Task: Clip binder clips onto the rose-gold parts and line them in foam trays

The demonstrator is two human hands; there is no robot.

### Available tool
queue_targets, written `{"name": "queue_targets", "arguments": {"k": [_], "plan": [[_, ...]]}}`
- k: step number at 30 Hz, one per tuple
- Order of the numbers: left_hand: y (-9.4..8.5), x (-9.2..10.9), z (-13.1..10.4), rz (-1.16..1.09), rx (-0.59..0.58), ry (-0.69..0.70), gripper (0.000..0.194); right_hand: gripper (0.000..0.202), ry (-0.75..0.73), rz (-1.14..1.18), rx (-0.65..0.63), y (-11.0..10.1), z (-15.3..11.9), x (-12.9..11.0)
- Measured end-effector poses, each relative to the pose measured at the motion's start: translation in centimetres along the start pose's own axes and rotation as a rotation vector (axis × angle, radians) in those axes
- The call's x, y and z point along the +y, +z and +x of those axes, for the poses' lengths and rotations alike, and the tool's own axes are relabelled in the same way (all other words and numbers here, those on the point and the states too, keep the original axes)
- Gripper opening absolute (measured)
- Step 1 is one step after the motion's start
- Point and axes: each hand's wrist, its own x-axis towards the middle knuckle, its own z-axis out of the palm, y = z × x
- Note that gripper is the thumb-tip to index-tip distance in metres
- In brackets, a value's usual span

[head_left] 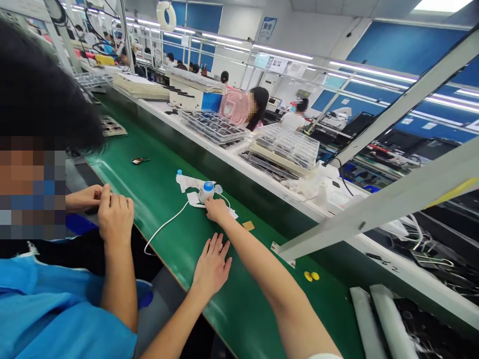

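Note:
My right hand (217, 209) reaches across the green work surface (175, 229), its fingers closed at a small white bottle (206, 192) with a blue cap. The bottle stands slightly tilted, and my fingers hide its lower part. Nearer to me, my left hand (212, 264) lies palm down with the fingers spread; a small dark thing shows by its fingertips, too small to name. Beyond the bottle lies a white elongated object (190, 182) with a blue end. A white cable (164, 221) curves from beside the bottle toward the edge.
A co-worker in a blue shirt (56, 309) sits at my left, both hands (117, 214) close together. A slanted metal post (337, 227) stands at right. Yellow discs (312, 276) and a tan square (248, 226) lie on the surface. Clear trays (286, 144) sit on the shelf.

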Motion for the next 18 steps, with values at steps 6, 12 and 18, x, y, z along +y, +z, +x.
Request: {"name": "queue_targets", "arguments": {"k": [6, 12, 18], "plan": [[-0.1, 0.2, -0.5, -0.041, -0.005, -0.009, 0.048, 0.037, 0.1, 0.037, 0.045, 0.7, -3.4, 2.1], [-0.2, 0.3, -0.9, -0.053, 0.006, 0.005, 0.049, 0.06, 0.179, 0.285, -0.011, 1.7, -6.6, 4.5], [-0.7, 0.3, -0.6, -0.038, -0.014, 0.016, 0.046, 0.028, 0.218, 0.298, 0.031, 1.4, -7.7, 3.9]]}}
